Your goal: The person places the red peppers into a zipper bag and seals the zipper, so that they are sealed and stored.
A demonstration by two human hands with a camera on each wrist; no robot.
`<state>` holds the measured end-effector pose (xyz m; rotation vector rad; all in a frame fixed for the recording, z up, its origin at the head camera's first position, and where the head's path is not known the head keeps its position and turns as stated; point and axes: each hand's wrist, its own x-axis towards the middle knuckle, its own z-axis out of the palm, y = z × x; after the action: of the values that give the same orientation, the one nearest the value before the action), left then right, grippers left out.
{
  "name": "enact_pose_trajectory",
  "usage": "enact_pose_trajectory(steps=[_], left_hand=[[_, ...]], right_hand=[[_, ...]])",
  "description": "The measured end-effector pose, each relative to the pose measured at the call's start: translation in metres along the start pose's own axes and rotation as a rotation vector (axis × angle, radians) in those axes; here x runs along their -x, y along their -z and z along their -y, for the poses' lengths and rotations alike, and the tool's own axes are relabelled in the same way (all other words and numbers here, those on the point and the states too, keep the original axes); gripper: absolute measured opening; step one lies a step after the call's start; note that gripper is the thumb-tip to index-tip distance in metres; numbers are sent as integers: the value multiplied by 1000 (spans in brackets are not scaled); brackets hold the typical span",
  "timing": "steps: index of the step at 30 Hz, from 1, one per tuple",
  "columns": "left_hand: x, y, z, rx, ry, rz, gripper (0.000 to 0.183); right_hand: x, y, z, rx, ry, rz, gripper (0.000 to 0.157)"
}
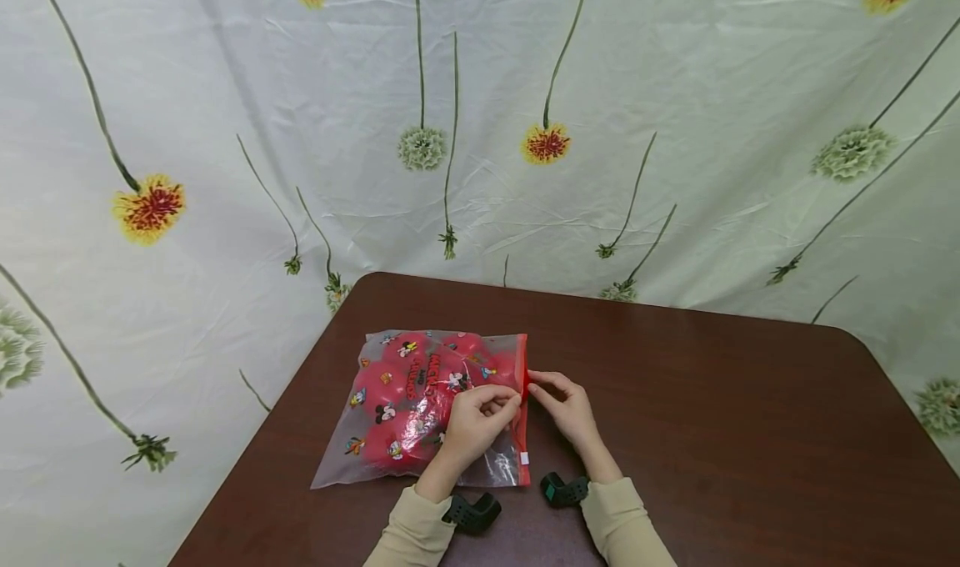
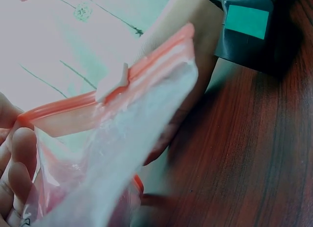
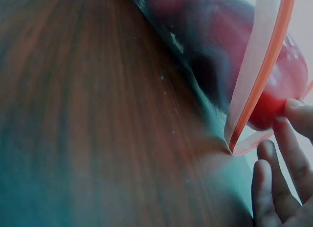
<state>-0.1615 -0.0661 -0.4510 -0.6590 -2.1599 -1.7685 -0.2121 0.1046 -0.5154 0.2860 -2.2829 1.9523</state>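
Observation:
A clear zip bag (image 1: 480, 467) printed with cartoon figures lies on the table, full of shiny red balloons (image 1: 382, 379). Its orange-red zip edge (image 2: 68, 105) faces right, with a white slider (image 1: 524, 459) near the end closest to me. My left hand (image 1: 472, 421) reaches over the bag and pinches that edge between thumb and fingers. In the right wrist view the bag's mouth gapes, and a red balloon (image 3: 286, 78) shows in it. At the mouth, my right hand (image 1: 566, 404) pinches the balloon's end between thumb and index finger, its other fingers loosely bent.
The dark brown table (image 1: 712, 417) extends to the right of the bag. Behind it hangs a pale cloth (image 1: 495, 75) printed with flowers. Each wrist wears a black camera band, the left one (image 1: 472, 514) close to the bag's near edge.

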Motion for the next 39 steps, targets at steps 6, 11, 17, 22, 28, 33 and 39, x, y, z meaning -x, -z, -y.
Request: enact_pose_trajectory(steps=[6, 11, 17, 22, 28, 33, 39], left_hand=[[0, 1, 0, -1, 3, 6, 7], [0, 1, -1, -10, 4, 12, 7], [0, 1, -2, -3, 26, 20, 9], [0, 0, -1, -9, 32, 11, 9], [0, 0, -2, -11, 36, 3, 9], [0, 0, -2, -3, 28, 2, 10], [0, 0, -4, -5, 28, -4, 9]], right_hand=[[7, 1, 26, 17, 61, 55, 24], [9, 1, 33, 51, 71, 75, 24], [9, -1, 33, 43, 65, 86, 27], [10, -3, 34, 47, 30, 98, 30], [10, -3, 37, 113, 44, 106, 31], [9, -3, 38, 118, 31, 115, 31], [9, -2, 38, 88, 23, 161, 35]])
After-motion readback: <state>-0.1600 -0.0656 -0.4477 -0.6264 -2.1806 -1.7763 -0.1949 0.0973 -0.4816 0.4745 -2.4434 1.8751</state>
